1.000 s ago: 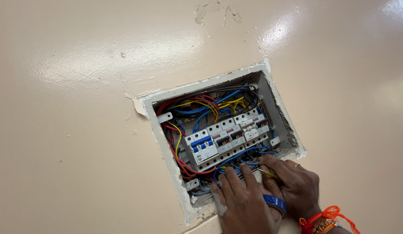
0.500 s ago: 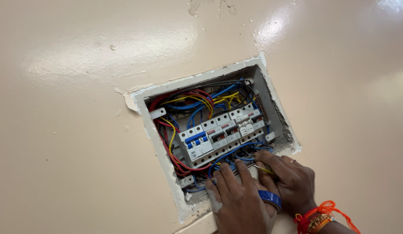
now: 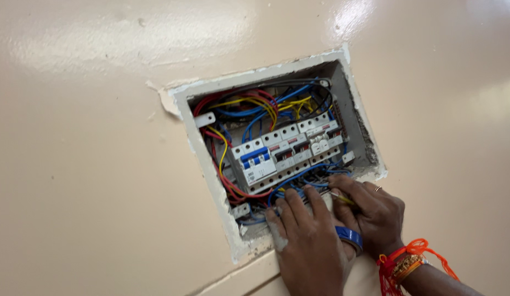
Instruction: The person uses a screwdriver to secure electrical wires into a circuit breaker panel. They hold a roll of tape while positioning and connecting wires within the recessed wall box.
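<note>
Reaching into the recessed breaker box (image 3: pixel 362 118), your left hand (image 3: pixel 310 241) spread its fingers over the blue wires (image 3: pixel 299 183) at the bottom, parting them; right hand (image 3: pixel 373 211) pinched a thin yellow tool (image 3: pixel 343 199), blue tape roll (image 3: pixel 349 237) beneath.

Breaker row (image 3: pixel 290 153) sits mid-box inside the wall recess (image 3: pixel 360 118), wire bundle (image 3: pixel 249 109) above it, left hand (image 3: pixel 310 241) and right hand (image 3: pixel 373 216) below it, right hand right of left.
</note>
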